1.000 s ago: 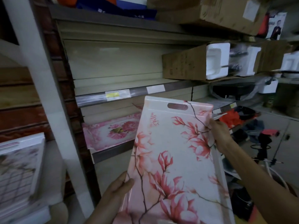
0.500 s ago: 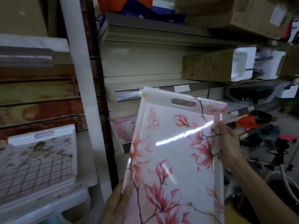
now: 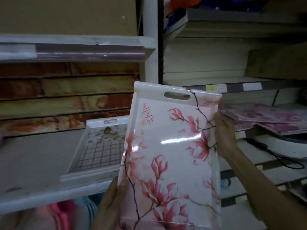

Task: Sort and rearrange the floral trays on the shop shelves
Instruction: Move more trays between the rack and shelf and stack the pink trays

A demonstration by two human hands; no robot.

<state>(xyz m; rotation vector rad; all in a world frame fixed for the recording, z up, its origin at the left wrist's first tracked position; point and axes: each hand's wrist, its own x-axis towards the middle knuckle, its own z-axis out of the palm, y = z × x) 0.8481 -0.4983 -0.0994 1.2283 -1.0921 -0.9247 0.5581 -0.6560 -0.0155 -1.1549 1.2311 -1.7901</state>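
dim shop shelving fills the view, a white upright post (image 3: pixel 150 39) splitting a left bay from a right one.

the left hand (image 3: pixel 111 201) grips the lower left edge of the magnolia tray (image 3: pixel 169 155), fingers curled around the rim with the thumb on the face. the right hand (image 3: pixel 224 135) pinches the right rim higher up, fingers wrapped behind and thumb in front. between them the tray is held in the air, tilted up toward the camera, in front of the post and clear of both shelves.

it is a glossy white rectangular tray with raised rims and an oval handle slot (image 3: pixel 177 96) at the top end. pink magnolia blooms on dark branches run across it, with red script near the upper left corner and a streak of glare across the middle.

just behind its left edge a grid-patterned tray (image 3: pixel 99 146) lies flat on the left shelf (image 3: pixel 41 163). to the right, purple floral trays (image 3: pixel 265 117) lie overlapped on the right shelf (image 3: pixel 249 87).

as a judgement, the sorting is mid-way: some trays are already laid out on both shelves, this one is not yet placed, and which shelf it is meant for cannot be told.
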